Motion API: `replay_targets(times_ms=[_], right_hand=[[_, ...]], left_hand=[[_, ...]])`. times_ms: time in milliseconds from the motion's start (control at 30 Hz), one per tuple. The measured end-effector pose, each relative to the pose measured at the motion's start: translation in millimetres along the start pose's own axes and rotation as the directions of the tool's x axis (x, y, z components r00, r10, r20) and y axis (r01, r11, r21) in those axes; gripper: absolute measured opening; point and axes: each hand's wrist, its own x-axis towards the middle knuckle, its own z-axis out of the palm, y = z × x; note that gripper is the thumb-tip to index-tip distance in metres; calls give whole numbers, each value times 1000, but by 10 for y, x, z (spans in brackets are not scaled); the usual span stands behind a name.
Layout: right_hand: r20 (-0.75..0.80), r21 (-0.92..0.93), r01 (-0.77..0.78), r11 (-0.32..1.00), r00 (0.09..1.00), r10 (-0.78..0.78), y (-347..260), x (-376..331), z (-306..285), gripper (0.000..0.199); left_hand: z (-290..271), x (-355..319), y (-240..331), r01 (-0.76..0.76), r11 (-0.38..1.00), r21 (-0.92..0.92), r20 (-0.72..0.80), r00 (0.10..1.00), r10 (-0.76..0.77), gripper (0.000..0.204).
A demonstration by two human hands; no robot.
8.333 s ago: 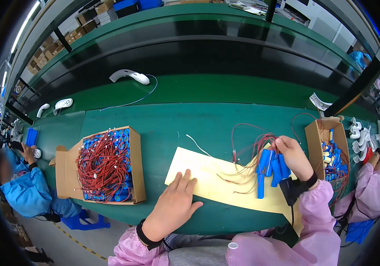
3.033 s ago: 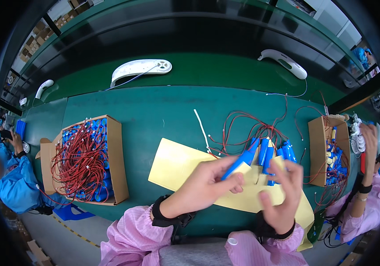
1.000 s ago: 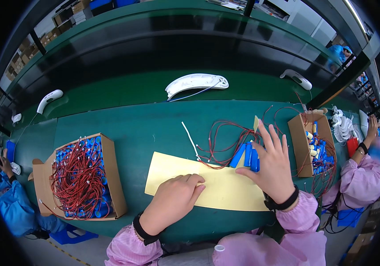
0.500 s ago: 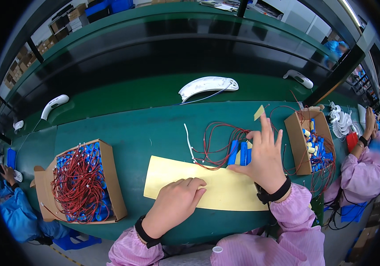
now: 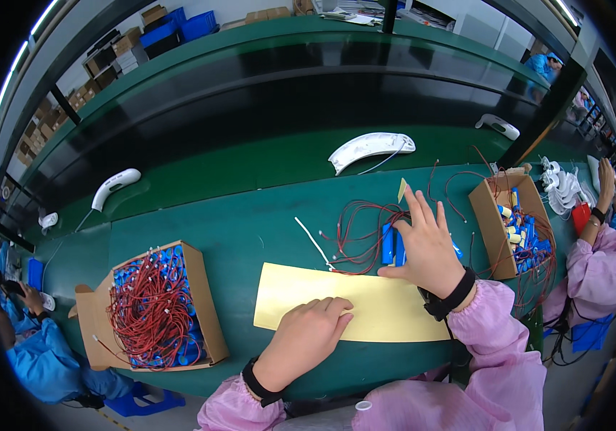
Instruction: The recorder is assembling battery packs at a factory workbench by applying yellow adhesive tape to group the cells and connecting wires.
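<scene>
A long pale-yellow sheet (image 5: 387,305) lies on the green bench before me. My left hand (image 5: 313,330) is on it, fingers curled and thumb closed in at the sheet's surface. Over the sheet's far right part, my right hand (image 5: 430,248) is raised with its fingers spread. A small yellow piece (image 5: 402,189) clings to a fingertip of that hand. Under and beside the right hand lie blue cylindrical battery cells (image 5: 387,246), partly hidden by it. Thin red wires (image 5: 351,223) loop to their left, close to a white strip (image 5: 313,243).
An open cardboard box (image 5: 211,309) of blue cells and tangled red wires stands left; another box (image 5: 491,237) with cells stands right. White curved casings (image 5: 373,147) lie along the back. Workers sit at both sides, one in a pink sleeve (image 5: 599,262).
The whole view has shifted, so the bench things appear further right. The yellow piece on my right fingertip now shows narrower. My left hand stays on the sheet.
</scene>
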Motion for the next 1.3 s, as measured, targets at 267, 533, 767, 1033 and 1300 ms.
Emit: replay_targets(times_ms=[267,533,767,1033,1300], right_hand=[[28,81,-54,995,998,51,7,-249,-483,62],[35,404,96,910,992,-120,-403,-504,-1125,62],[-64,641,42,767,998,-1,-260,-376,-678,43],[29,998,-54,46,900,435,-243,-209,-328,25],[-181,953,18,303,835,520,-85,-195,-179,23]], left_hand=[[-55,51,5,54,995,-88,83,995,-47,21],[-111,166,310,237,600,-764,339,939,62,31],[-191,199,116,240,349,-906,198,969,-150,35],[-147,198,-64,221,337,-915,163,968,-193,33],[-238,197,-121,253,276,-927,186,951,-249,33]])
